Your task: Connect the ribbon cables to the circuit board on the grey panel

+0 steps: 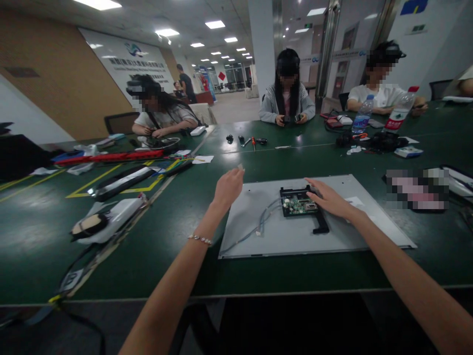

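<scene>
A flat light-grey metal panel (266,242) lies on the green table before me. On it rests a black plastic bracket (320,224) carrying a green circuit board (299,206). Grey cables (260,223) trail from the board toward the panel's lower left corner. My left hand (228,187) is raised near the panel's upper left edge, fingertips pinched on a small pale scrap whose kind I cannot make out. My right hand (330,198) lies at the bracket's right side, thumb and fingers apart, fingertips touching its upper right part. A white paper piece (354,201) is partly behind that hand.
Several tools, among them a screwdriver (253,143), lie beyond the panel. Two bottles, including a red-capped bottle (401,111), stand back right. A white wrapped item (111,219) lies left, with a strap (72,278) near the edge. Three people sit across the table, handling items.
</scene>
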`<state>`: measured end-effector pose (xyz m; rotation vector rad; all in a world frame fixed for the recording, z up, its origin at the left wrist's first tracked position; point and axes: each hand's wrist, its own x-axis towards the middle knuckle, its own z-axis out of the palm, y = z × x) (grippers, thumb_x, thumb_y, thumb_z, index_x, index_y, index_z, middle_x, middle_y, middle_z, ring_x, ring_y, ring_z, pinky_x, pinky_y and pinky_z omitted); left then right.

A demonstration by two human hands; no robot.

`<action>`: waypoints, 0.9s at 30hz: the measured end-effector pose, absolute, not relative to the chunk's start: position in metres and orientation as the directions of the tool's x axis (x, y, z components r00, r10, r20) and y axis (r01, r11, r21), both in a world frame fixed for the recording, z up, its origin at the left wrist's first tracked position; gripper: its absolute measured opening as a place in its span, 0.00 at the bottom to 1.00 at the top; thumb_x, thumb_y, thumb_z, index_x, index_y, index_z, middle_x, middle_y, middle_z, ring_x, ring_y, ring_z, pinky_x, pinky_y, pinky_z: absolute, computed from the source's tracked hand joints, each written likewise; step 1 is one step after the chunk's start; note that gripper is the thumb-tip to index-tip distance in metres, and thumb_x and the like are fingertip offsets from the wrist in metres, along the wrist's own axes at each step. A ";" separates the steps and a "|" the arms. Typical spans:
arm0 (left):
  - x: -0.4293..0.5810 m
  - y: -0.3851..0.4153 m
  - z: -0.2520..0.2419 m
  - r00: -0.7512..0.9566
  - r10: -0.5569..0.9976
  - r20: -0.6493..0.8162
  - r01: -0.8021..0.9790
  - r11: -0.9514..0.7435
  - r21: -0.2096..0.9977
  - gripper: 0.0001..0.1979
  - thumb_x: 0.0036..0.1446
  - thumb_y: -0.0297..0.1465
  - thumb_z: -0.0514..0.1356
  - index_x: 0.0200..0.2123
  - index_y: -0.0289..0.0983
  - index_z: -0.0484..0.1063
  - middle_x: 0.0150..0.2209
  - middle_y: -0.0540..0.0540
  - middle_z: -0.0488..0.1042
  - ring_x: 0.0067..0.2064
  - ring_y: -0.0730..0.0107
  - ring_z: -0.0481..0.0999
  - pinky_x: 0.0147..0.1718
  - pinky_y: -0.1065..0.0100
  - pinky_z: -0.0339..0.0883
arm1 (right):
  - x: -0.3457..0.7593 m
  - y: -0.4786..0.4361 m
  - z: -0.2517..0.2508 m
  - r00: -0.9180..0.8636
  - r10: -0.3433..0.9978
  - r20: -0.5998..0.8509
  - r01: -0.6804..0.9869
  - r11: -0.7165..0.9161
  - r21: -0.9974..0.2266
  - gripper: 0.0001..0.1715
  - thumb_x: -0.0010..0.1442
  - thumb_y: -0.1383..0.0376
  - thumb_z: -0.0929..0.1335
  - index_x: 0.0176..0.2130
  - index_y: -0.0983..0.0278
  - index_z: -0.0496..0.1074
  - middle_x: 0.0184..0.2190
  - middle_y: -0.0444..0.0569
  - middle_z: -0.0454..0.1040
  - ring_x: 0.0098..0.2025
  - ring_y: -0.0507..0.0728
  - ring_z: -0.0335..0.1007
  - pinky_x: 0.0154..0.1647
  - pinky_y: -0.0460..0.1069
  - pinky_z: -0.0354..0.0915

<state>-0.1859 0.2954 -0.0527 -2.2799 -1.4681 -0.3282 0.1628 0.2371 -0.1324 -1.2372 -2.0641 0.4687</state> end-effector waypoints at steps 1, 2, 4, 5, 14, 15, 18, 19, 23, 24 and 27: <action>-0.173 0.287 -0.051 0.500 0.755 0.424 0.866 -0.443 -0.233 0.15 0.65 0.24 0.46 0.44 0.33 0.71 0.42 0.38 0.74 0.44 0.61 0.74 0.44 0.64 0.68 | 0.162 0.236 -0.130 -0.307 0.867 0.392 0.635 0.493 -0.595 0.33 0.66 0.50 0.60 0.66 0.52 0.53 0.63 0.51 0.61 0.64 0.63 0.57 0.65 0.65 0.53; -0.160 0.278 -0.050 0.578 0.690 0.435 0.814 -0.519 -0.260 0.14 0.64 0.23 0.46 0.44 0.33 0.71 0.41 0.39 0.74 0.43 0.62 0.75 0.42 0.64 0.69 | 0.160 0.235 -0.127 -0.297 0.857 0.420 0.637 0.506 -0.582 0.32 0.66 0.51 0.60 0.66 0.53 0.54 0.63 0.51 0.61 0.64 0.63 0.57 0.65 0.64 0.53; -0.136 0.256 -0.051 0.726 0.524 0.445 0.677 -0.660 -0.326 0.12 0.64 0.22 0.48 0.43 0.33 0.71 0.40 0.40 0.74 0.41 0.65 0.75 0.41 0.65 0.70 | 0.153 0.230 -0.117 -0.298 0.831 0.470 0.626 0.542 -0.562 0.30 0.65 0.53 0.61 0.64 0.54 0.58 0.61 0.51 0.64 0.62 0.64 0.59 0.64 0.65 0.55; -0.125 0.246 -0.053 0.781 0.433 0.451 0.601 -0.718 -0.351 0.12 0.64 0.22 0.48 0.43 0.32 0.70 0.40 0.40 0.74 0.41 0.66 0.75 0.41 0.65 0.71 | 0.149 0.227 -0.111 -0.307 0.817 0.489 0.611 0.563 -0.556 0.29 0.65 0.54 0.62 0.63 0.54 0.59 0.60 0.51 0.66 0.61 0.64 0.61 0.63 0.65 0.56; -0.109 0.205 -0.072 0.786 0.150 0.600 0.396 -0.867 -0.302 0.12 0.66 0.24 0.50 0.49 0.37 0.68 0.45 0.42 0.77 0.45 0.68 0.77 0.44 0.65 0.74 | 0.104 0.194 -0.082 -0.444 0.731 0.519 0.370 0.677 -0.637 0.17 0.58 0.62 0.69 0.49 0.55 0.74 0.46 0.46 0.78 0.48 0.60 0.74 0.52 0.58 0.68; -0.110 0.206 -0.072 0.772 0.133 0.622 0.387 -0.874 -0.293 0.13 0.65 0.24 0.51 0.51 0.37 0.67 0.45 0.42 0.77 0.45 0.68 0.77 0.44 0.65 0.75 | 0.103 0.193 -0.082 -0.436 0.739 0.513 0.365 0.667 -0.649 0.15 0.58 0.62 0.68 0.47 0.56 0.74 0.45 0.45 0.78 0.46 0.60 0.75 0.51 0.57 0.69; -0.109 0.205 -0.072 0.751 0.077 0.656 0.333 -0.902 -0.276 0.17 0.64 0.23 0.53 0.56 0.36 0.62 0.45 0.42 0.77 0.45 0.69 0.77 0.43 0.66 0.75 | 0.103 0.193 -0.084 -0.420 0.764 0.490 0.370 0.637 -0.676 0.12 0.58 0.63 0.68 0.44 0.57 0.76 0.42 0.45 0.80 0.44 0.59 0.76 0.48 0.56 0.71; -0.108 0.204 -0.071 0.747 0.065 0.662 0.318 -0.909 -0.270 0.19 0.64 0.23 0.53 0.58 0.35 0.61 0.45 0.42 0.77 0.45 0.69 0.77 0.44 0.66 0.74 | 0.104 0.193 -0.084 -0.412 0.771 0.486 0.379 0.630 -0.678 0.12 0.58 0.64 0.68 0.43 0.57 0.77 0.41 0.45 0.80 0.44 0.60 0.76 0.47 0.56 0.71; -0.106 0.203 -0.069 0.755 0.056 0.654 0.310 -0.909 -0.280 0.22 0.64 0.22 0.53 0.60 0.34 0.58 0.45 0.42 0.78 0.47 0.69 0.77 0.44 0.66 0.74 | 0.109 0.195 -0.081 -0.394 0.753 0.527 0.381 0.656 -0.652 0.16 0.56 0.67 0.67 0.45 0.57 0.76 0.43 0.46 0.79 0.46 0.61 0.75 0.50 0.58 0.69; -0.106 0.204 -0.068 0.764 0.058 0.643 0.316 -0.902 -0.294 0.21 0.64 0.22 0.53 0.60 0.33 0.58 0.44 0.42 0.78 0.46 0.68 0.77 0.44 0.66 0.74 | 0.110 0.194 -0.079 -0.385 0.743 0.547 0.375 0.667 -0.643 0.18 0.56 0.68 0.66 0.46 0.57 0.76 0.45 0.46 0.78 0.48 0.60 0.74 0.52 0.58 0.68; -0.109 0.209 -0.070 0.780 0.100 0.617 0.363 -0.876 -0.317 0.17 0.65 0.22 0.51 0.56 0.32 0.62 0.41 0.41 0.78 0.43 0.67 0.78 0.43 0.65 0.73 | 0.113 0.190 -0.071 -0.358 0.725 0.588 0.349 0.688 -0.636 0.23 0.56 0.70 0.64 0.49 0.56 0.74 0.47 0.46 0.77 0.51 0.60 0.72 0.55 0.59 0.65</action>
